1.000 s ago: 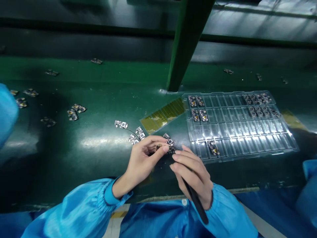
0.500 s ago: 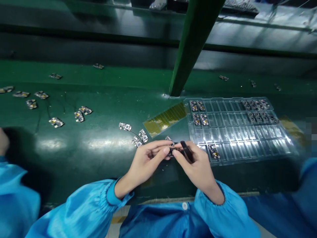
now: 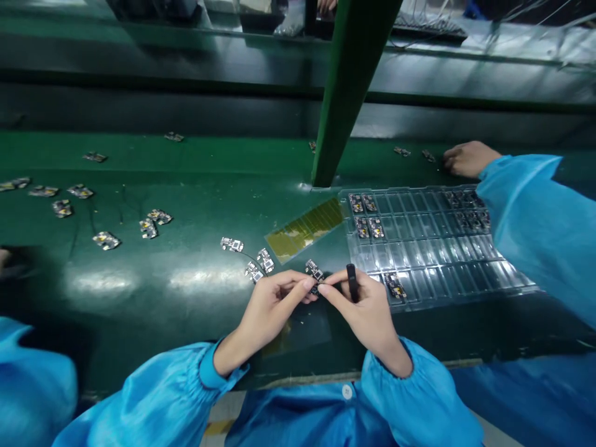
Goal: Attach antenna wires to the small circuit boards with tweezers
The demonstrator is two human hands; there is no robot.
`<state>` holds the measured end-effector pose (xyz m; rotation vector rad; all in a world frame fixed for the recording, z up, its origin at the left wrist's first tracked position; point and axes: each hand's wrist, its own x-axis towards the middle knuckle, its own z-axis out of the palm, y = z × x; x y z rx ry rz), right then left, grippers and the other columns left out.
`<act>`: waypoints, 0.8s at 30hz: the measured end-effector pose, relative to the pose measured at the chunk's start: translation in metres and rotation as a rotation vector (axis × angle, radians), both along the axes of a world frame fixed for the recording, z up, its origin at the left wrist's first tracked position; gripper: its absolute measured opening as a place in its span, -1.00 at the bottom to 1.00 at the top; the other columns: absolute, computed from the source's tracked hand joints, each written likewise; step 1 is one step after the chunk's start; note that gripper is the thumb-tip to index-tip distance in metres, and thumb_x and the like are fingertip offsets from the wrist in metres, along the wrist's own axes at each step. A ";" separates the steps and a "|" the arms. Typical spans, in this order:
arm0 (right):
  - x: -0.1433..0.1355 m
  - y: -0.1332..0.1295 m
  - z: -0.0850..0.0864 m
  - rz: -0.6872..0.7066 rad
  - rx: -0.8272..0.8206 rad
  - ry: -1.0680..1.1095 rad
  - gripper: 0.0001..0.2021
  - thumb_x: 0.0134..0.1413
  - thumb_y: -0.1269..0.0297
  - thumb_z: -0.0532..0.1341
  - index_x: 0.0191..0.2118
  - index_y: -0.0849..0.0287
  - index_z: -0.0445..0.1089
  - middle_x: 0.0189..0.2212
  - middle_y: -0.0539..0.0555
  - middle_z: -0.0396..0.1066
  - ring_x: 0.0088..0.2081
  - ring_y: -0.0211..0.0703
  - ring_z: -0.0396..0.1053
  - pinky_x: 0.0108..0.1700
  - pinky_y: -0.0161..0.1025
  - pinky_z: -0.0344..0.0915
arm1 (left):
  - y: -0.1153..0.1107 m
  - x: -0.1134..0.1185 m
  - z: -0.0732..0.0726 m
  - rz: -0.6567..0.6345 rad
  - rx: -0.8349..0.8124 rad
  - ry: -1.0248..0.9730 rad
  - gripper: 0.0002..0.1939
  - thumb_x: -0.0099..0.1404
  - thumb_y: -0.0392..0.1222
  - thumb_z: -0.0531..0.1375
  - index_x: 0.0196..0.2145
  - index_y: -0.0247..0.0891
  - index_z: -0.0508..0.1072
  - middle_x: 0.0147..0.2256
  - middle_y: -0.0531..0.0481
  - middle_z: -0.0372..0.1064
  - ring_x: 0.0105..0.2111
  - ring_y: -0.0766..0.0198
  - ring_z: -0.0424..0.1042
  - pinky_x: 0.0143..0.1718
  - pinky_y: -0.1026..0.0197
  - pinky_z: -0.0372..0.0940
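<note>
Between the fingertips of both hands is a small dark circuit board (image 3: 315,289), largely covered by the fingers. My left hand (image 3: 278,305) pinches it from the left. My right hand (image 3: 361,305) has thumb and forefinger at its right edge, and a black pen-like tool (image 3: 352,282) sticks up within the same hand. Just beyond the fingertips lies another board (image 3: 313,269). Several boards with a thin wire, one of them here (image 3: 231,244), rest left of my hands. A yellow film strip sheet (image 3: 305,231) lies behind them.
A clear compartment tray (image 3: 419,246) at the right holds several boards. Another person's hand (image 3: 471,159) and blue sleeve reach over its right side. A green post (image 3: 342,105) rises behind the film. Several boards (image 3: 107,241) lie at the left.
Another person's arm has come in from the right over the tray. My fingertips still meet at the held board, with less of it showing; the view has shifted slightly.
</note>
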<state>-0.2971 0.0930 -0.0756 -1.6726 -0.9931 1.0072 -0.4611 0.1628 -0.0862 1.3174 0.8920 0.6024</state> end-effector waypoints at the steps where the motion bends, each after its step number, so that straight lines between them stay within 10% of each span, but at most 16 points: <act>1: 0.000 0.000 0.000 -0.015 0.000 0.009 -0.87 0.02 0.23 0.36 -0.43 0.17 0.50 -0.66 -0.13 0.23 -0.61 -0.39 0.08 -0.55 -0.40 0.09 | -0.001 -0.001 -0.001 -0.014 0.063 0.020 -0.83 0.38 -0.16 0.22 -0.29 -0.24 0.59 -0.41 0.04 0.58 -0.39 0.34 0.58 -0.34 0.42 0.45; 11: 0.001 -0.003 0.009 -0.030 0.224 -0.014 -0.70 -0.09 0.24 0.46 -0.15 0.08 0.56 -0.34 -0.01 0.54 -0.62 -0.39 0.15 -0.44 -0.33 0.33 | 0.014 -0.012 0.012 -0.045 0.469 0.198 -0.82 0.36 -0.17 0.22 -0.29 -0.22 0.63 -0.34 -0.04 0.62 -0.37 0.22 0.57 -0.31 0.30 0.43; 19: 0.005 -0.005 -0.003 -0.202 0.370 -0.208 -0.89 0.12 0.26 0.34 -0.23 0.11 0.47 -0.26 0.05 0.42 -0.51 -0.33 0.24 -0.49 -0.32 0.27 | 0.189 -0.003 0.037 0.465 0.197 0.222 -0.73 0.23 -0.07 0.33 -0.23 -0.34 0.56 -0.41 0.17 0.54 -0.43 0.48 0.43 -0.46 0.50 0.26; 24: 0.006 -0.002 -0.009 -0.184 0.358 -0.200 -0.97 0.17 0.32 0.28 -0.28 0.13 0.45 -0.32 0.06 0.42 -0.40 -0.25 0.38 -0.41 -0.31 0.33 | 0.239 -0.005 0.038 0.571 0.130 0.294 -0.76 0.25 -0.15 0.28 -0.28 -0.44 0.46 -0.55 0.25 0.42 -0.56 0.56 0.30 -0.55 0.51 0.17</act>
